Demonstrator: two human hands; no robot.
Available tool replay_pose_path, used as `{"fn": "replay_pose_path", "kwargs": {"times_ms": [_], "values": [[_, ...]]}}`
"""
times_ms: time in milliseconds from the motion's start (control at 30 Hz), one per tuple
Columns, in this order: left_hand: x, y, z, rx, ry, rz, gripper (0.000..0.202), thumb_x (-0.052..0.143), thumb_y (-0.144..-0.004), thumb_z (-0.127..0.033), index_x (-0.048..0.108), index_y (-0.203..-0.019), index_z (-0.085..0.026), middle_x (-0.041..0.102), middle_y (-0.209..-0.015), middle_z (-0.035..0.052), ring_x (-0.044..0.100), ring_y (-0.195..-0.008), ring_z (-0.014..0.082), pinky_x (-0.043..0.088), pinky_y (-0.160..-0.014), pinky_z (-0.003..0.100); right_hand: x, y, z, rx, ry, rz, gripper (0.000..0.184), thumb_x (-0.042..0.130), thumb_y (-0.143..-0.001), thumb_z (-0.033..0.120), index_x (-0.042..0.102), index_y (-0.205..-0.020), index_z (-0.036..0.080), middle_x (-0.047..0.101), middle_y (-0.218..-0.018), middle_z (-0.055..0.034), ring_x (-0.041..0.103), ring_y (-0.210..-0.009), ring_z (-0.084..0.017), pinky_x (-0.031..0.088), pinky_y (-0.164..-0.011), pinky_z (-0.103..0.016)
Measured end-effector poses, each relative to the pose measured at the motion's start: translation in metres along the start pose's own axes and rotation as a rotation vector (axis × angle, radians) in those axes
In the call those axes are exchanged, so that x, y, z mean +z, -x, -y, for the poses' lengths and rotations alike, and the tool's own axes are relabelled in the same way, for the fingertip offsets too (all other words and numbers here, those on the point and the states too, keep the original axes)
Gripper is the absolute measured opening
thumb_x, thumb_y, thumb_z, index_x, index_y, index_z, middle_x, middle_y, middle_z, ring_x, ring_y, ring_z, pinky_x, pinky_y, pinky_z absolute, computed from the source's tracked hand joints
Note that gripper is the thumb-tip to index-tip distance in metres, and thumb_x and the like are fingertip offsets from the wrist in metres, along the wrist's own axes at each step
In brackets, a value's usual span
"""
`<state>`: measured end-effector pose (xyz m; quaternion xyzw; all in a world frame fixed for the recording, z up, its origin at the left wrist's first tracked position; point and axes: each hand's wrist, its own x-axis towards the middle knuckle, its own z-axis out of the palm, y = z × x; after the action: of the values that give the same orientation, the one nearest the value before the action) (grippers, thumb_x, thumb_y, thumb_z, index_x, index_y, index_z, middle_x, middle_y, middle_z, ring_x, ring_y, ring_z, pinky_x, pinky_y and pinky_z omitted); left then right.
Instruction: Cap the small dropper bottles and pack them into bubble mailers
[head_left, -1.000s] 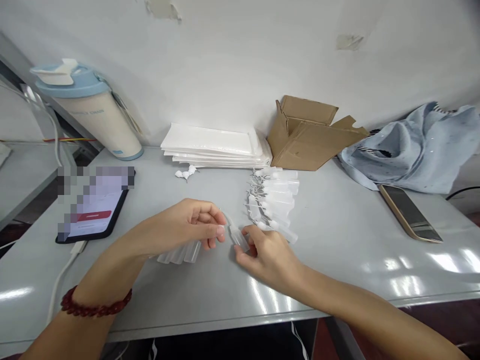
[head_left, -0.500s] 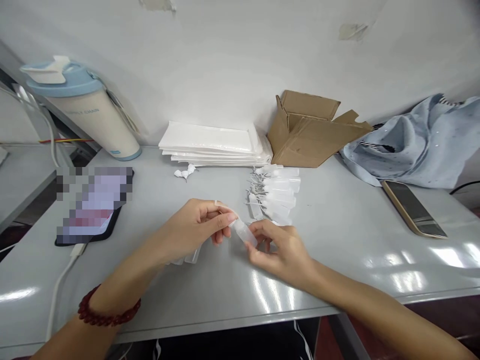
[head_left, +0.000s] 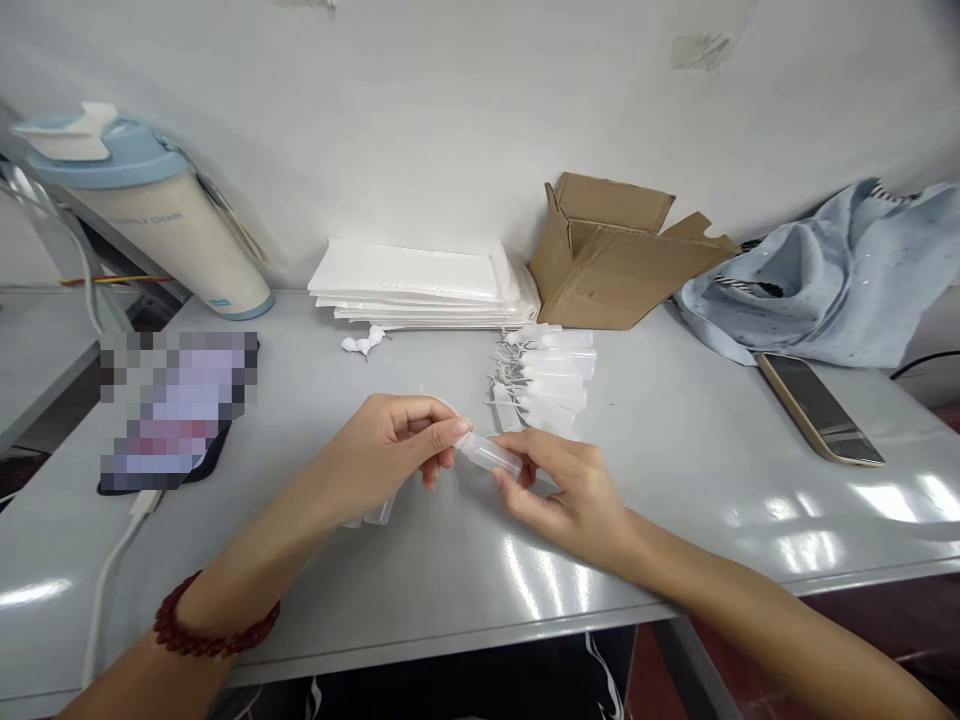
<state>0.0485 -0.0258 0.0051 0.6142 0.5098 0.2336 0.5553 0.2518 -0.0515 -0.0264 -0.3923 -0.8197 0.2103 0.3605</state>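
Between my two hands is a small translucent plastic bottle (head_left: 491,457), lying nearly level just above the table. My left hand (head_left: 409,435) pinches its neck end between thumb and fingers, hiding most of the tip. At the other end, the thumb and forefinger of my right hand (head_left: 566,487) close on the bottle's base. Behind my right hand lies a pile of similar bottles (head_left: 555,375) with thin grey tips pointing left. Several more bottles (head_left: 380,510) show partly under my left wrist. Some small white caps (head_left: 364,343) with thin pins rest further back.
Against the wall are a stack of white padded envelopes (head_left: 412,275) and an open cardboard box (head_left: 622,270). A tumbler (head_left: 172,220) and a phone (head_left: 180,410) with a cable stand left. On the right are another phone (head_left: 821,410) and a light blue cloth (head_left: 825,280).
The bottle has turned from a steep slant to a flatter angle, its base swinging up and right. Both hands stay on it. The whole view has shifted slightly.
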Motion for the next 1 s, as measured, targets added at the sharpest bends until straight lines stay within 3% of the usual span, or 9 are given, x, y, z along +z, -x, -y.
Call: {"fn": "replay_pose_path", "kwargs": {"times_ms": [200, 467, 567, 733, 900, 1000], "values": [[0.001, 0.001, 0.001, 0.044, -0.024, -0.016, 0.022, 0.060, -0.084, -0.040, 0.069, -0.083, -0.020, 0.062, -0.067, -0.0031, 0.057, -0.056, 0.0095, 0.047, -0.057, 0.021, 0.002, 0.003, 0.001, 0.052, -0.056, 0.007, 0.018, 0.051, -0.086, 0.022, 0.063, -0.096, 0.012, 0.055, -0.063, 0.0003, 0.050, -0.054, -0.010, 0.044, -0.050, -0.022], [-0.003, 0.003, -0.002, 0.089, -0.100, -0.037, 0.019, 0.063, -0.081, -0.038, 0.073, -0.086, -0.023, 0.068, -0.071, -0.0007, 0.061, -0.064, 0.0132, 0.051, -0.062, 0.022, -0.007, -0.005, 0.002, 0.470, -0.593, 0.233, 0.021, 0.053, -0.087, 0.030, 0.066, -0.088, 0.014, 0.059, -0.064, 0.0002, 0.050, -0.049, -0.008, 0.041, -0.047, -0.021], [-0.004, 0.004, -0.002, 0.081, -0.101, -0.042, 0.019, 0.064, -0.080, -0.038, 0.073, -0.089, -0.024, 0.071, -0.075, -0.0001, 0.064, -0.070, 0.0158, 0.052, -0.065, 0.024, -0.010, -0.008, 0.002, 0.544, -0.684, 0.254, 0.023, 0.054, -0.087, 0.032, 0.067, -0.090, 0.014, 0.060, -0.063, 0.0004, 0.050, -0.046, -0.007, 0.042, -0.048, -0.021], [-0.006, 0.003, -0.004, -0.011, -0.045, -0.070, 0.029, 0.071, -0.074, -0.038, 0.071, -0.098, -0.023, 0.072, -0.079, 0.0000, 0.066, -0.074, 0.0172, 0.054, -0.069, 0.025, -0.008, -0.007, 0.002, 0.499, -0.659, 0.199, 0.022, 0.056, -0.086, 0.030, 0.068, -0.094, 0.013, 0.061, -0.065, -0.0003, 0.051, -0.048, -0.007, 0.042, -0.048, -0.021], [-0.006, 0.003, -0.005, -0.026, -0.022, 0.007, 0.018, 0.063, -0.080, -0.035, 0.068, -0.072, -0.020, 0.063, -0.061, -0.0032, 0.057, -0.053, 0.0105, 0.049, -0.054, 0.020, -0.005, -0.004, 0.002, 0.380, -0.542, 0.171, 0.020, 0.054, -0.086, 0.028, 0.067, -0.092, 0.014, 0.061, -0.065, -0.0005, 0.052, -0.052, -0.009, 0.043, -0.049, -0.022], [-0.005, 0.003, -0.005, -0.027, -0.020, 0.011, 0.017, 0.063, -0.080, -0.034, 0.067, -0.071, -0.020, 0.058, -0.057, -0.0042, 0.053, -0.049, 0.0097, 0.045, -0.049, 0.019, -0.005, -0.003, 0.002, 0.336, -0.472, 0.158, 0.018, 0.054, -0.086, 0.028, 0.067, -0.088, 0.015, 0.059, -0.064, 0.0001, 0.052, -0.053, -0.009, 0.045, -0.050, -0.022]]}}
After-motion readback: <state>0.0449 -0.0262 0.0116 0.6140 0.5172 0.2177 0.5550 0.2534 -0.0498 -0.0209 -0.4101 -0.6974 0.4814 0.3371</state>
